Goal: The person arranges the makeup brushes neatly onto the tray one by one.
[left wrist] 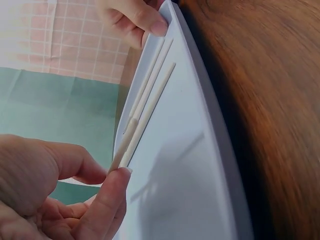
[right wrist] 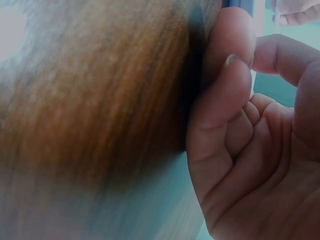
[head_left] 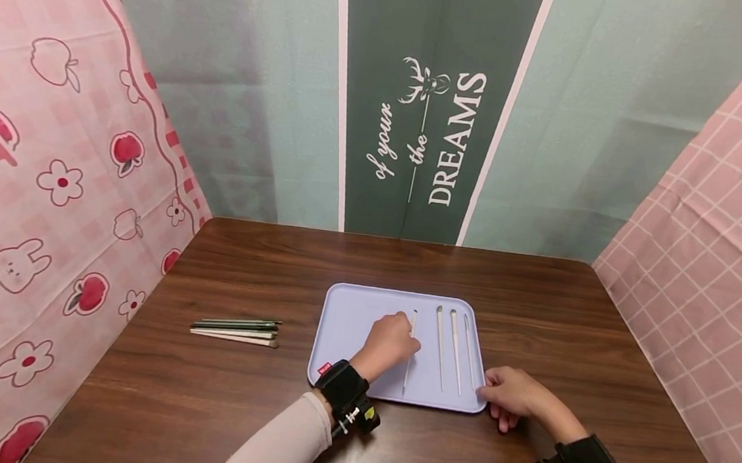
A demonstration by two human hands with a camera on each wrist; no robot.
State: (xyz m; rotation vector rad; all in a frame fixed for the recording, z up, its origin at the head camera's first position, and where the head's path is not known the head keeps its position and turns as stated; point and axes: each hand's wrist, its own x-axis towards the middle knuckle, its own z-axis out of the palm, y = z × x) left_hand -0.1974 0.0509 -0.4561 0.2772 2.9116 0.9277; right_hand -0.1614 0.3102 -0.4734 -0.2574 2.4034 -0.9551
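Over the pale lilac tray (head_left: 353, 310), my left hand (head_left: 388, 346) pinches a slim, pale-handled makeup brush (head_left: 407, 375) between thumb and fingertips. In the left wrist view this brush (left wrist: 126, 142) stands at a slant above the tray, its shadow on the tray floor. To its right lie three similar pale brushes (head_left: 455, 353), side by side and roughly lengthwise. My right hand (head_left: 513, 396) grips the tray's near right corner, thumb on the rim and fingers curled at the outer edge. In the right wrist view, the fingers hide most of that corner.
Left of the tray, a small bunch of makeup brushes (head_left: 234, 329), some dark green and some pale, lies on the brown wooden table (head_left: 193, 408). Patterned cloths (head_left: 256, 101) hang behind the table and along both sides.
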